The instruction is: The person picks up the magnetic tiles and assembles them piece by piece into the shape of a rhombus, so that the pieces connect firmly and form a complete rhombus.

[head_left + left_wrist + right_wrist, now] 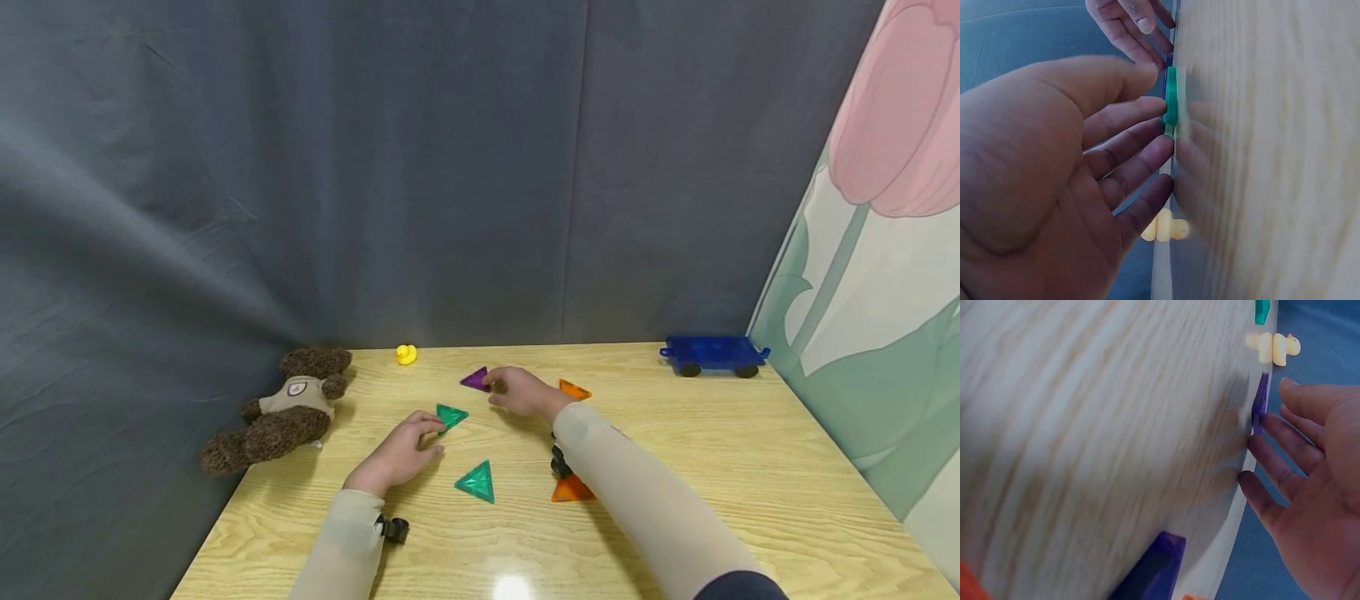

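My left hand (403,450) reaches over the table with its fingers fairly straight. Its fingertips touch a translucent green triangular tile (452,416) that lies flat; in the left wrist view the thumb stays off this tile (1172,94). Farther back, my right hand (519,392) rests its fingertips at a purple triangular tile (475,380). The right wrist view has those fingers extended and the thumb apart from the purple tile (1260,403). A second green triangular tile (477,482) lies nearer, between the forearms.
Orange tiles lie behind (575,389) and beneath the right forearm, which partly covers one orange tile (572,489). Another purple tile (1155,569) shows in the right wrist view. A yellow duck (406,355), a brown teddy bear (288,410) and a blue wheeled base (714,355) edge the table.
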`<state>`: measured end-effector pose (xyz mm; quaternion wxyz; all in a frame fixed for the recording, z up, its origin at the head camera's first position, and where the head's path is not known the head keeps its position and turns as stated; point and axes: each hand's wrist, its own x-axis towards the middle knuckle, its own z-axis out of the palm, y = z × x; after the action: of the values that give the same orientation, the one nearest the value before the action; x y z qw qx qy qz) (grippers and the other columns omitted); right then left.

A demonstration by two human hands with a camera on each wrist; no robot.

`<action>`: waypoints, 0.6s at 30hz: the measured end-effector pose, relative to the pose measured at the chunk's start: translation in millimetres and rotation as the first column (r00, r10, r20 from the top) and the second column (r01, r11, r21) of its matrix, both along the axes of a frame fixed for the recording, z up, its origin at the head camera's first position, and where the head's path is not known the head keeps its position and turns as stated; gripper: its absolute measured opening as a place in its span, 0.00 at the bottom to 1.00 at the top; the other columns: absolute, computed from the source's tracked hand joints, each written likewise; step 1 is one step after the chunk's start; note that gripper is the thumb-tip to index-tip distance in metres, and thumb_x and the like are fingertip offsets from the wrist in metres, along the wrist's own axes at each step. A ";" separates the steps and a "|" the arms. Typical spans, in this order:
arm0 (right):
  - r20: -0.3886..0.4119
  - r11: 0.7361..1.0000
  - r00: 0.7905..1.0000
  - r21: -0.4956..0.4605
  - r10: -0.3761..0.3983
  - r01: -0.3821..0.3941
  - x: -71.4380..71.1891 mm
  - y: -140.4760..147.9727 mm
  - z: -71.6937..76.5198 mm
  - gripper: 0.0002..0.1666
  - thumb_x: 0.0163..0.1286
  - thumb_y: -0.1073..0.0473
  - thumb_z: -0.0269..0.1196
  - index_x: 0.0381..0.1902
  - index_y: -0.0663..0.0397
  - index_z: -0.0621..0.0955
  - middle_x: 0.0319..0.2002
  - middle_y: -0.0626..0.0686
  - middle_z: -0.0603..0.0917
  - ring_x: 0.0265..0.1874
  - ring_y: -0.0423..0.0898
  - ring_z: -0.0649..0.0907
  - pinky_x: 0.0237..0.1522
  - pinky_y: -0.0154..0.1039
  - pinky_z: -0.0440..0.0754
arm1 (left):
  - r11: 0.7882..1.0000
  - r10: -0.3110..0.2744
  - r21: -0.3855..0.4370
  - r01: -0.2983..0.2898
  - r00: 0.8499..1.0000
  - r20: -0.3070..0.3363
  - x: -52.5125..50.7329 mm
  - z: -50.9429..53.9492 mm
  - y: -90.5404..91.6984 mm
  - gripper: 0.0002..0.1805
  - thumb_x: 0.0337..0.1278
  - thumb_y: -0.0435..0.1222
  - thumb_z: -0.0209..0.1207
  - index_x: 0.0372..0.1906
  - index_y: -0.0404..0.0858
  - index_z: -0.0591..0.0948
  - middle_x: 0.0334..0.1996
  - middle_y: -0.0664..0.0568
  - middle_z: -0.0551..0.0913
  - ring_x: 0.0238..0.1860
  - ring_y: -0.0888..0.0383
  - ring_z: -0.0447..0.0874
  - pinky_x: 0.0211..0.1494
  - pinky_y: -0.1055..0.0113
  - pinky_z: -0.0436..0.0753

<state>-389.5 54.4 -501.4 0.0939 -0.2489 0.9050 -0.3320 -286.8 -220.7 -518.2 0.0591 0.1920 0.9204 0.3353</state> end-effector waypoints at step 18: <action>-0.262 0.962 0.957 0.267 0.126 -0.053 9.4 17.7 8.2 0.13 0.73 0.62 0.69 0.54 0.58 0.89 0.46 0.52 0.83 0.43 0.46 0.83 0.54 0.44 0.85 | 1.000 -0.007 0.002 0.007 1.000 -0.016 -0.5 -0.2 1.6 0.21 0.77 0.35 0.60 0.69 0.33 0.79 0.73 0.44 0.71 0.74 0.42 0.68 0.73 0.45 0.73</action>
<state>-380.1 72.1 -493.2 0.0134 -0.3195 0.9323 -0.1690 -287.3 -219.1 -518.4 0.0527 0.1982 0.9199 0.3344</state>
